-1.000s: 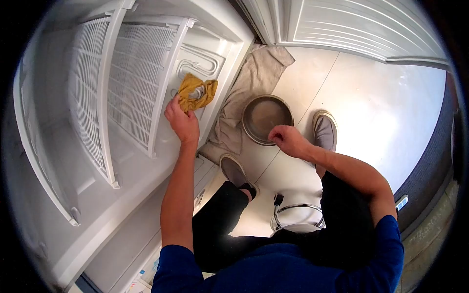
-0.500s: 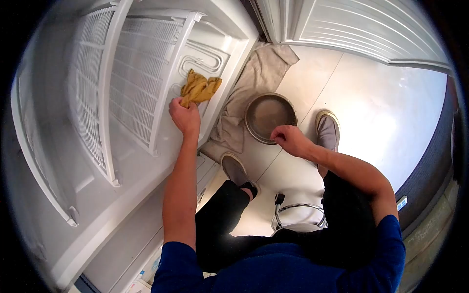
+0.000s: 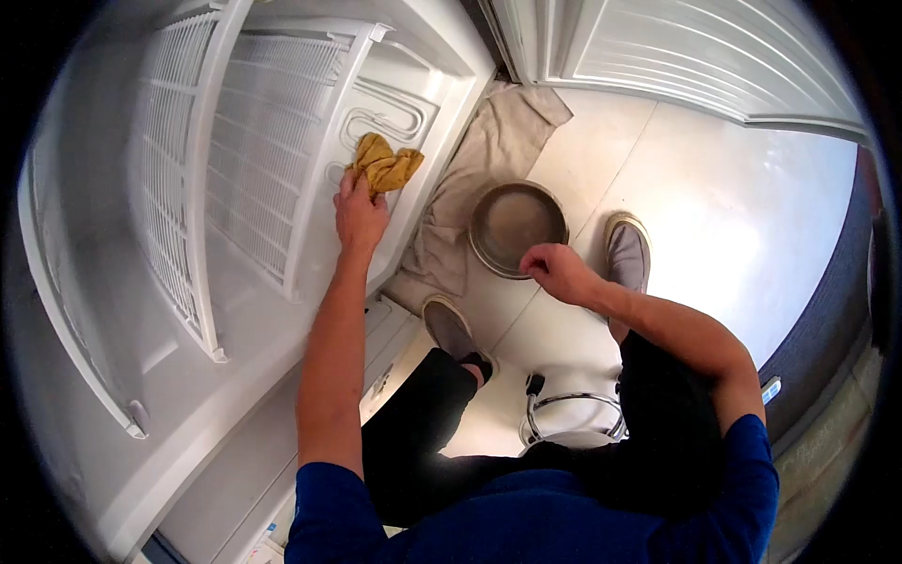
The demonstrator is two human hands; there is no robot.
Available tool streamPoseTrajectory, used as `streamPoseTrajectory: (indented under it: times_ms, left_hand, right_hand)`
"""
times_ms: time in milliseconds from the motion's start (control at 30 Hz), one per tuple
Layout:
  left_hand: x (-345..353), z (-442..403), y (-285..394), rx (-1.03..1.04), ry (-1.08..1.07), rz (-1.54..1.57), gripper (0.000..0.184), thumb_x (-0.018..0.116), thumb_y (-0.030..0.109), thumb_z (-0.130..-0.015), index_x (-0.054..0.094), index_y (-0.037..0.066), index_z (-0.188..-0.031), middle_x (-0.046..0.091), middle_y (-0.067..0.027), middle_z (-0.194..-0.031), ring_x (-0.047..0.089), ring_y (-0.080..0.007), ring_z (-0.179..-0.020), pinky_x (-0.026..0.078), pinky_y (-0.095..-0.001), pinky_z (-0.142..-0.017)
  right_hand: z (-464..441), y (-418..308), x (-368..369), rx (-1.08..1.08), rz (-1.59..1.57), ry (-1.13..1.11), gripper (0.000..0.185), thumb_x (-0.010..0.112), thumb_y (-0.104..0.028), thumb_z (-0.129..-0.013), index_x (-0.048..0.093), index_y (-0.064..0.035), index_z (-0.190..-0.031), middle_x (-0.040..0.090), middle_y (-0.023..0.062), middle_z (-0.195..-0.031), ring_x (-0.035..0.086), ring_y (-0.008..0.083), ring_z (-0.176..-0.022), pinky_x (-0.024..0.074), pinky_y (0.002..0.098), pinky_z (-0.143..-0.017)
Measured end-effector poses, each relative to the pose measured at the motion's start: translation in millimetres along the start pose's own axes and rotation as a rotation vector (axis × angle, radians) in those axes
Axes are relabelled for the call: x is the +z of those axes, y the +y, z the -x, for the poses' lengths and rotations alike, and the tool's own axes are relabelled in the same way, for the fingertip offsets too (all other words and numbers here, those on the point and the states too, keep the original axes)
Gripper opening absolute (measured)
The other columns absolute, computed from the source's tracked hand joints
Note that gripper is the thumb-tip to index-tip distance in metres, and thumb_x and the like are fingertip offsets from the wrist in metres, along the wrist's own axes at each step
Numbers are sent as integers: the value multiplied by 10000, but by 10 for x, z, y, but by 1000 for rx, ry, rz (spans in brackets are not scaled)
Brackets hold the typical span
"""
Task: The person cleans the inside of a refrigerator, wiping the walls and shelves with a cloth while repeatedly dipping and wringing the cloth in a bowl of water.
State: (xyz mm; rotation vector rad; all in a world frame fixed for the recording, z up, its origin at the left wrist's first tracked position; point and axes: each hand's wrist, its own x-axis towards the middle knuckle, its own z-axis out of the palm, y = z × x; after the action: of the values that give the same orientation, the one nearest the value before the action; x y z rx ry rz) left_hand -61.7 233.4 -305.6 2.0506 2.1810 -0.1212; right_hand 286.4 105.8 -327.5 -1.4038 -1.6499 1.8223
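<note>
My left hand (image 3: pixel 361 214) has its fingers closed on a mustard-yellow cloth (image 3: pixel 385 166). The cloth lies bunched against the white inner floor of the fridge (image 3: pixel 420 94), beside a wire shelf (image 3: pixel 268 141). My right hand (image 3: pixel 559 271) hangs over the near right rim of a round basin (image 3: pixel 518 228) holding murky water. Its fingers are curled together, and whatever may be between them is hidden.
A beige towel (image 3: pixel 503 127) lies on the floor along the fridge edge. A white ribbed door (image 3: pixel 695 47) stands at the top right. My shoes (image 3: pixel 628 252) flank the basin. A stool with a chrome ring (image 3: pixel 575 399) is beneath me.
My left hand has moved slightly forward along the cloth, and the cloth is bunched a little differently. My right hand stays nearly still over the basin.
</note>
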Motion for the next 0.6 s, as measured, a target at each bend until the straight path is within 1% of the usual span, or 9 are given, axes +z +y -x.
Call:
streamPoseTrajectory:
  times_ms: [67, 200, 300, 367, 433, 500, 533, 567, 600]
  left_hand:
    - [26, -26, -12, 100, -12, 45, 395, 643, 76, -854, 600, 31, -1244, 474, -166, -1421, 499, -418, -1198, 448, -463, -1002]
    - [22, -178, -53, 41, -47, 0, 329, 647, 77, -840, 626, 17, -1163, 519, -167, -1379, 541, -406, -1160, 472, -467, -969]
    - [31, -247, -109, 77, -3, 68, 264, 634, 86, -842, 647, 11, -1094, 614, -191, -1236, 601, -414, -1067, 495, -480, -911]
    - [-331, -227, 148, -143, 233, 275, 268, 557, 17, -842, 658, -32, -1086, 650, -236, -1149, 603, -418, -1066, 472, -462, -961]
    - [-433, -241, 238, -147, 276, 336, 334, 572, 35, -853, 627, -34, -1176, 656, -240, -1144, 615, -419, -1075, 476, -451, -965]
    - [-300, -320, 97, -117, 539, 233, 263, 579, 108, -877, 659, -36, -1082, 677, -270, -980, 645, -441, -960, 508, -479, -848]
    - [-294, -318, 90, -191, 307, 262, 349, 601, 96, -869, 604, -54, -1184, 635, -273, -1150, 602, -443, -1074, 484, -484, -920]
    - [-161, -299, 42, -193, 308, 261, 349, 601, 96, -869, 604, -54, -1184, 635, -273, -1150, 602, -443, -1074, 484, -484, -920]
    - [131, -273, -83, -53, 253, 158, 424, 621, 86, -856, 556, -41, -1255, 572, -265, -1257, 557, -440, -1148, 460, -486, -963]
  right_hand:
    - [11, 21, 20, -2, 3, 2, 130, 599, -54, -851, 688, -7, -933, 694, 176, -878, 676, 338, -829, 531, 410, -757]
    - [-34, -62, 60, -11, -16, -9, 120, 605, -61, -851, 684, -9, -925, 691, 183, -884, 676, 343, -836, 529, 412, -755]
    - [-25, -75, 87, 6, -26, -12, 127, 602, -60, -847, 685, -10, -928, 687, 192, -885, 675, 357, -835, 528, 416, -751]
    - [-28, -27, 38, -10, -3, 0, 131, 597, -58, -844, 683, -10, -930, 686, 196, -886, 673, 363, -834, 528, 418, -748]
    - [-4, 30, 23, -23, 24, 5, 135, 593, -56, -842, 682, -9, -932, 685, 200, -886, 671, 369, -832, 528, 419, -746]
    - [-18, 31, 15, 13, 8, 13, 143, 587, -53, -836, 682, -8, -933, 683, 205, -886, 669, 376, -829, 528, 423, -742]
    - [-16, 6, 9, 13, 9, 12, 143, 587, -53, -836, 682, -8, -933, 683, 205, -886, 669, 376, -829, 528, 423, -742]
    - [-2, -21, 8, 15, 11, 15, 141, 589, -55, -834, 682, -9, -929, 684, 203, -886, 671, 374, -833, 528, 423, -744]
    - [4, -49, 3, 16, 14, 19, 138, 591, -57, -832, 682, -9, -925, 685, 202, -886, 672, 372, -837, 528, 424, -747]
